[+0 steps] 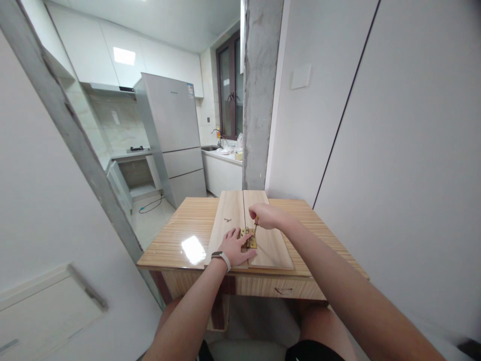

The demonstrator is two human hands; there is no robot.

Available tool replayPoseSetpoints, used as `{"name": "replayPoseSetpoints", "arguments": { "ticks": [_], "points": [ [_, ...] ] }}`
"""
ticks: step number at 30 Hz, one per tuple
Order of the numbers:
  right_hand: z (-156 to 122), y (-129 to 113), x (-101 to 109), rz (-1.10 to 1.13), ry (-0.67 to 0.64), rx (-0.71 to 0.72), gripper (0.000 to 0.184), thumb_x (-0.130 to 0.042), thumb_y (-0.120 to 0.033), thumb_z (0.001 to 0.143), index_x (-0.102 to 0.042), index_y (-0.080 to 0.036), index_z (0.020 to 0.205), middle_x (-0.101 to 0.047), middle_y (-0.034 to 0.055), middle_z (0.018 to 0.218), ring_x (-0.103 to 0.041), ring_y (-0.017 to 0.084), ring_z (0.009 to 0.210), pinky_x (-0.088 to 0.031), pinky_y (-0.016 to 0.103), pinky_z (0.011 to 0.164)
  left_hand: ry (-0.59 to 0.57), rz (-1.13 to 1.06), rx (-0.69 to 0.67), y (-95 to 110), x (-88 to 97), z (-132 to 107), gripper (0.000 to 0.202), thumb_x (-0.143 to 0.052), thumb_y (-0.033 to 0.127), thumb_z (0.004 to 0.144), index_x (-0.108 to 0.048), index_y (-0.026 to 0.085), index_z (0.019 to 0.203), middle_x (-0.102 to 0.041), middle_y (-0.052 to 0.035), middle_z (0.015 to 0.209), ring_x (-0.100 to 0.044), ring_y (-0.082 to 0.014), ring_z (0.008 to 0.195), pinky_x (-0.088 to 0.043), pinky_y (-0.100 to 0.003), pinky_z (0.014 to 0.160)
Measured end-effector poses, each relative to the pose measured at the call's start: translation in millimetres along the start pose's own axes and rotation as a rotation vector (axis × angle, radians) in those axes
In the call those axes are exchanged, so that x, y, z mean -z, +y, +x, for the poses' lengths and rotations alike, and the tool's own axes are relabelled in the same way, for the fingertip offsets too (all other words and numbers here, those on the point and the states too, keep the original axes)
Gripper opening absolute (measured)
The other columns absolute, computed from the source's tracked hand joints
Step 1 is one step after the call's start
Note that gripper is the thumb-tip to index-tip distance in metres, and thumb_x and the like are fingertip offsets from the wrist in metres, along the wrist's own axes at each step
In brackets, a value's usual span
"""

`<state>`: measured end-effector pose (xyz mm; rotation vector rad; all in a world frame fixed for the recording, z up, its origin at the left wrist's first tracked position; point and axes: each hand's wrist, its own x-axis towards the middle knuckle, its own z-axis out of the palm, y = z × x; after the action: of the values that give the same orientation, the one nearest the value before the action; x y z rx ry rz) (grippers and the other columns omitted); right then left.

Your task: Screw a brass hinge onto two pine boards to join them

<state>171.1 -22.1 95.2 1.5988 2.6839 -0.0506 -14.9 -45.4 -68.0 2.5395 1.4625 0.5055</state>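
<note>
Left hand (235, 246), fingers spread flat, pins the hinge (251, 241) across two boards (272, 249). Right hand (267, 215) grips a screwdriver (255, 228) on it, so fastening seems underway.

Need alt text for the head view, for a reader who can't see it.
The left hand lies flat on a brass hinge set over the seam of two pale boards on a wooden table, while the right hand holds a thin tool to it. A kitchen with a fridge lies behind.
</note>
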Motion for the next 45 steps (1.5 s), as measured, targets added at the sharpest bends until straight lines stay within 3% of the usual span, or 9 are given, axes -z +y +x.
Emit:
{"name": "replayPoseSetpoints", "arguments": {
  "ticks": [8, 12, 16, 20, 28, 34, 38, 42, 45],
  "points": [
    [3.3, -0.2, -3.6, -0.031, 0.054, -0.058, 0.011, -0.067, -0.026, 0.084, -0.067, -0.021, 0.095, -0.073, 0.0069, 0.101, -0.065, 0.019, 0.090, -0.034, 0.026, 0.062, 0.005, 0.001, -0.006, -1.4, -1.0, 0.0, 0.077, -0.043, 0.084, 0.084, -0.042, 0.044, 0.150, -0.036, -0.0060, 0.160, -0.027, -0.0378, 0.147, -0.022, -0.057, 0.117],
    [2.5, 1.3, -6.4, -0.067, 0.083, -0.098, 0.018, -0.059, -0.037, 0.092, -0.067, -0.021, 0.096, -0.073, 0.0101, 0.101, -0.066, 0.022, 0.092, -0.037, 0.028, 0.066, 0.007, 0.000, -0.009, -2.5, -2.9, 0.2, 0.078, -0.043, 0.084, 0.083, -0.042, 0.043, 0.150, -0.035, -0.0061, 0.160, -0.026, -0.0384, 0.147, -0.021, -0.058, 0.117],
    [0.8, 2.3, -6.0, -0.035, 0.065, -0.034, 0.019, -0.067, -0.027, 0.084, -0.065, -0.020, 0.101, -0.070, 0.0096, 0.111, -0.064, 0.021, 0.094, -0.037, 0.026, 0.067, 0.008, 0.009, -0.011, -2.8, -3.5, 0.8, 0.079, -0.042, 0.085, 0.083, -0.043, 0.043, 0.150, -0.037, -0.0068, 0.158, -0.027, -0.0385, 0.146, -0.022, -0.058, 0.116],
    [2.0, 1.9, -4.5, 0.021, 0.016, 0.014, 0.026, -0.066, -0.013, 0.078, -0.064, -0.020, 0.103, -0.071, 0.0066, 0.106, -0.063, 0.018, 0.091, -0.036, 0.024, 0.064, 0.009, 0.017, -0.013, -2.2, -3.0, 0.9, 0.079, -0.042, 0.086, 0.082, -0.042, 0.044, 0.150, -0.037, -0.0074, 0.158, -0.028, -0.0389, 0.146, -0.024, -0.059, 0.115],
    [4.8, 1.0, 0.7, -0.035, 0.028, 0.001, 0.019, -0.069, -0.014, 0.079, -0.067, -0.021, 0.097, -0.073, 0.0053, 0.098, -0.064, 0.019, 0.089, -0.033, 0.026, 0.062, 0.002, 0.010, -0.014, -1.2, -1.1, 0.4, 0.079, -0.040, 0.085, 0.083, -0.041, 0.044, 0.150, -0.036, -0.0071, 0.159, -0.028, -0.0392, 0.146, -0.023, -0.058, 0.115],
    [5.4, -1.8, -0.7, -0.082, 0.055, -0.035, 0.012, -0.064, -0.028, 0.089, -0.067, -0.021, 0.098, -0.073, 0.0086, 0.102, -0.065, 0.021, 0.091, -0.036, 0.027, 0.066, -0.010, 0.008, -0.006, -1.1, -1.1, 0.7, 0.080, -0.041, 0.086, 0.083, -0.041, 0.044, 0.151, -0.034, -0.0065, 0.160, -0.026, -0.0391, 0.147, -0.021, -0.058, 0.116],
    [5.0, -4.6, -3.7, -0.108, 0.088, -0.060, 0.027, -0.052, -0.042, 0.097, -0.065, -0.019, 0.102, -0.072, 0.0132, 0.105, -0.066, 0.023, 0.094, -0.039, 0.029, 0.071, -0.005, 0.000, -0.015, -1.7, -0.9, 0.3, 0.079, -0.042, 0.085, 0.083, -0.041, 0.044, 0.151, -0.035, -0.0062, 0.160, -0.026, -0.0390, 0.147, -0.022, -0.058, 0.116],
    [6.8, -4.6, -6.5, -0.040, 0.075, -0.005, 0.020, -0.062, -0.029, 0.089, -0.062, -0.020, 0.107, -0.068, 0.0115, 0.115, -0.065, 0.021, 0.096, -0.039, 0.026, 0.070, 0.001, -0.002, -0.014, -1.9, -1.0, 0.1, 0.079, -0.042, 0.085, 0.083, -0.041, 0.044, 0.151, -0.035, -0.0061, 0.160, -0.027, -0.0389, 0.147, -0.022, -0.059, 0.116],
    [8.9, -3.6, -7.6, 0.025, 0.046, 0.021, 0.022, -0.062, -0.016, 0.084, -0.062, -0.021, 0.105, -0.070, 0.0074, 0.109, -0.064, 0.019, 0.093, -0.037, 0.025, 0.066, 0.005, 0.003, -0.014, -1.6, -1.1, 0.2, 0.079, -0.041, 0.085, 0.083, -0.041, 0.044, 0.150, -0.035, -0.0072, 0.159, -0.027, -0.0388, 0.147, -0.022, -0.059, 0.116]
  ]
}}
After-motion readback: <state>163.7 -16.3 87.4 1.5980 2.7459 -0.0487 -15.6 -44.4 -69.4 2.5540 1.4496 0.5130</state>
